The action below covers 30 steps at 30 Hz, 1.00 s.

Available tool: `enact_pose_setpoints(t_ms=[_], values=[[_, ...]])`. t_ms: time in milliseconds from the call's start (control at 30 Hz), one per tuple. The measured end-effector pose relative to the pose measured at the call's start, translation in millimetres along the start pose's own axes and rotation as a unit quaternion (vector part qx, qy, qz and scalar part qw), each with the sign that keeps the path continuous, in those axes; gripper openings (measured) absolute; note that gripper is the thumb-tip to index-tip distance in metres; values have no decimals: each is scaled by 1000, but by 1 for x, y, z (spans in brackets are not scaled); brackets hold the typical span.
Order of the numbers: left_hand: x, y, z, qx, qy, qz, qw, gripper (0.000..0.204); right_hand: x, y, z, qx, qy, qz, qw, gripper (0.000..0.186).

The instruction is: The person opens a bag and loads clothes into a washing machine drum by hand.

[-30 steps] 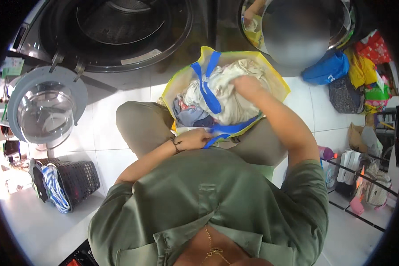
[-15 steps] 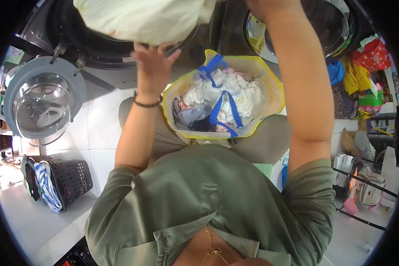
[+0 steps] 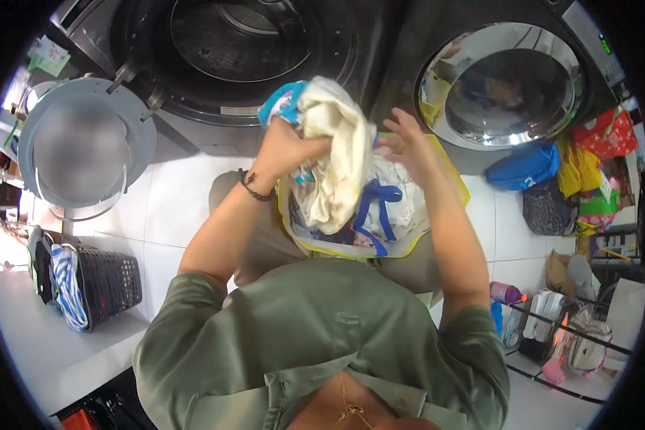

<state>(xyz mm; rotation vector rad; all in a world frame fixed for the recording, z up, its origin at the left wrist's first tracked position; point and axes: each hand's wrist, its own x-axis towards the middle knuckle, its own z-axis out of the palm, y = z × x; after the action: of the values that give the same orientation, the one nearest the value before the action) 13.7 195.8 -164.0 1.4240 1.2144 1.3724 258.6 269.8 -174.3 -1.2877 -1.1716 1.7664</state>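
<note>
Crumpled cream cloth point(image 3: 333, 161), bunched with a teal piece point(image 3: 287, 104), hangs from my left hand point(image 3: 290, 149), whose fingers are closed round it. The cloth is over the left part of a yellow-rimmed bag point(image 3: 448, 168) with blue straps point(image 3: 380, 193). White and darker laundry point(image 3: 401, 208) fills the bag, which stands between my knees. At the bag's far right side, my right hand point(image 3: 413, 150) has its fingers spread, holding nothing. Beyond the cloth, a front-loading machine point(image 3: 240, 43) gapes, its drum dark.
The round glass door point(image 3: 82, 152) is swung out to the left. On the right stands a second machine with its round door point(image 3: 512, 89) closed. A dark laundry basket point(image 3: 111, 287) is at lower left; several coloured bags point(image 3: 527, 168) lie along the right.
The cream cloth has come down from in front of the drum to over the bag. My left hand now grips it, and my right hand has dropped from the top toward the bag.
</note>
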Motion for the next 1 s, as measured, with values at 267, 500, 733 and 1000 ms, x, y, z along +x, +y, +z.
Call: enact_pose_setpoints(t_ms=[267,500,733,1000], values=[[11,28,-37,93,91,-103,986,24,14,78,4,-9,25,-34,999,46],[18,37,-124,-271,98,-29,957,33,25,70,-73,236,51,-21,970,44],[5,23,-116,-247,67,-108,960,28,-10,56,-63,274,-50,20,960,43],[77,-2,-147,229,-80,-170,955,20,-25,59,-50,245,-99,40,964,40]])
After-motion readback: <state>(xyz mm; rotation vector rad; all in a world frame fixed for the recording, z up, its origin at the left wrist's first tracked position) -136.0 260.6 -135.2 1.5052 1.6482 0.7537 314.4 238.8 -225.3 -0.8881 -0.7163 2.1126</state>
